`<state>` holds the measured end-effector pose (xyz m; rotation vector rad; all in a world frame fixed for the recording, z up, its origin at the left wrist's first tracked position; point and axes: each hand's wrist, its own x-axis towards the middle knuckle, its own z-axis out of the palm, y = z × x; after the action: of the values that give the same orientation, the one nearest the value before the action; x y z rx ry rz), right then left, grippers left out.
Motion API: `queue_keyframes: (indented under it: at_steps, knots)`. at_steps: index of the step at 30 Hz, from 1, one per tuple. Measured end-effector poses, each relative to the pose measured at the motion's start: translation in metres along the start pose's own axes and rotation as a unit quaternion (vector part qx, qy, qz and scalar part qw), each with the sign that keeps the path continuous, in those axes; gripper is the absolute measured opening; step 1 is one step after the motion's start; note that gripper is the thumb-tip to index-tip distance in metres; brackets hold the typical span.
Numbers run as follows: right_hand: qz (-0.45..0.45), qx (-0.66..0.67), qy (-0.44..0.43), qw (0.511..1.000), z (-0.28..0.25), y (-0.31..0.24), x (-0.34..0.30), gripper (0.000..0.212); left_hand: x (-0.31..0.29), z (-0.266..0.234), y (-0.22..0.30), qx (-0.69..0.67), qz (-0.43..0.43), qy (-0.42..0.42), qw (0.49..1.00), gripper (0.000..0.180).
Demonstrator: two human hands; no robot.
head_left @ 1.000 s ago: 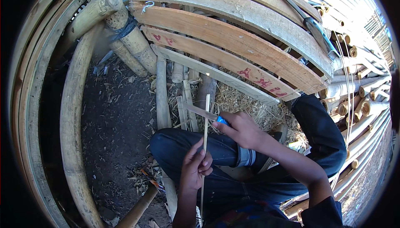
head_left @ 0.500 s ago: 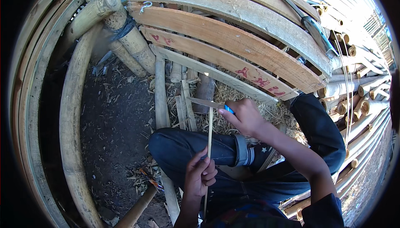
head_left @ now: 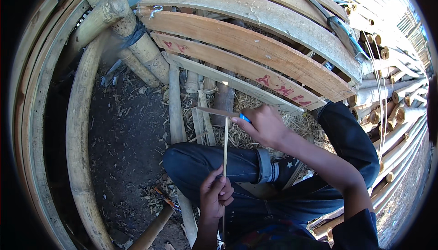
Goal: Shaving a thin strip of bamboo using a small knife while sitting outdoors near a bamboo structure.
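Observation:
A thin, pale bamboo strip (head_left: 226, 147) stands nearly upright in front of me, its lower end running down past my lap. My left hand (head_left: 216, 193) is closed around its lower half. In my right hand (head_left: 263, 124) is a knife (head_left: 219, 111) with a blue handle, mostly covered by my fingers. Its blade points left and lies across the strip's top end, touching it or very near; I cannot tell which. My bent leg in dark jeans (head_left: 205, 161) is behind the strip.
Ahead is a slatted wooden bench (head_left: 246, 40) with a saw (head_left: 344, 33) on its right end. Bamboo poles (head_left: 388, 108) are stacked at the right. A thick bamboo post (head_left: 141, 44) and curved pole (head_left: 78, 140) stand left. Something burns on the dirt ground (head_left: 130, 126) near a pole end.
The knife and my right hand have shifted slightly left, and the strip's top has moved left with them. My left hand keeps its hold, a little lower and further left.

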<state>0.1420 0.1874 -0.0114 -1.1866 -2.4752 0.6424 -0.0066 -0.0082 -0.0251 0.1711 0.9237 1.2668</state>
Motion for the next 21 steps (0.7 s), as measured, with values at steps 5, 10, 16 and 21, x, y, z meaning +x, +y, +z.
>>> queue_keyframes:
  at_steps: [5,10,16,21]
  knots:
    - [-0.199,-0.039,-0.065,0.977,0.011,-0.018,-0.023,0.055,0.008,0.0,0.006,-0.011,-0.001,0.011,1.0,0.035]
    - [-0.077,0.004,-0.012,0.997,0.005,-0.008,-0.016,0.054,0.015,-0.004,0.007,-0.071,-0.051,-0.055,0.995,0.036]
    - [-0.015,0.086,0.018,0.996,0.006,0.008,-0.006,0.053,0.011,0.005,0.005,-0.038,-0.042,-0.027,0.998,0.043]
    - [-0.188,0.013,-0.089,0.978,0.016,-0.013,-0.027,0.052,0.013,-0.005,0.003,-0.083,-0.068,-0.072,0.992,0.045]
